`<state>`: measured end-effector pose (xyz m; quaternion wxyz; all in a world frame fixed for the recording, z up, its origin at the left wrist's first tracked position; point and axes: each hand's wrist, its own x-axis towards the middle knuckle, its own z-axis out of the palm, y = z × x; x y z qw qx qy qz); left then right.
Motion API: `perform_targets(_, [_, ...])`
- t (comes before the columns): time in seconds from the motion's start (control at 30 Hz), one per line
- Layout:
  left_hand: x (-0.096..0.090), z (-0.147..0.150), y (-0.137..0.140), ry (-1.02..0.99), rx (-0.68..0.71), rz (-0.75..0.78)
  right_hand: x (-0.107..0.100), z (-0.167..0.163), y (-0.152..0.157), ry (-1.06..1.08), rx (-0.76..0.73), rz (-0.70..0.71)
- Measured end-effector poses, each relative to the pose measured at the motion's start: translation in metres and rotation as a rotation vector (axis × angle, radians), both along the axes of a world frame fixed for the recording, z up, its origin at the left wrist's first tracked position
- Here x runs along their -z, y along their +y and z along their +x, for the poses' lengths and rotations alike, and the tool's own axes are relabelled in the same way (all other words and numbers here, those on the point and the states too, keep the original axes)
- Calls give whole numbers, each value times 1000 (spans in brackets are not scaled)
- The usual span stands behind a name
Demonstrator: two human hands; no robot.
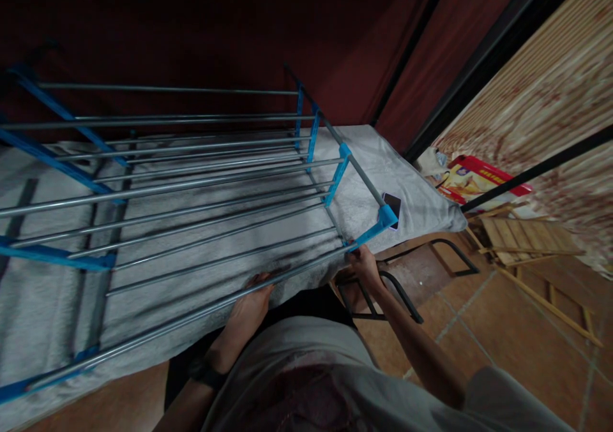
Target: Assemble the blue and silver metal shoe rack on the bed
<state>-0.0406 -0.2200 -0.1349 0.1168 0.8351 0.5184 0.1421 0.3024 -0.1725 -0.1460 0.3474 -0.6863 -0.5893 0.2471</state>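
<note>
A rack (215, 180) of grey metal rods and blue plastic brackets lies on its side across a grey, cloth-covered surface. Its long front rod (191, 320) runs close to my body. My left hand (249, 301), below a dark wristband, is at the middle of this rod, with the fingers curled behind and under it. At the rod's right end, my right hand (364, 265) grips where it meets the lower end of a blue bracket (371, 233). The fingertips of my right hand are partly hidden behind this joint.
A phone (393, 208) lies on the grey cloth (368, 148), right of the rack. Beyond the cloth's corner are a red and yellow box (483, 180) and a wooden folding chair (531, 237). A black metal-framed seat (426, 272) stands on the tiled floor (479, 320).
</note>
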Motion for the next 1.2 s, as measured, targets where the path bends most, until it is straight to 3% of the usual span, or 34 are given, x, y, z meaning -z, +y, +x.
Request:
perform_targets(0.47, [3, -4, -3, 6, 0, -7, 9, 1, 1, 52, 30, 0])
perform_targets(1.2, [10, -9, -1, -30, -2, -7, 7, -12, -3, -121, 67, -39])
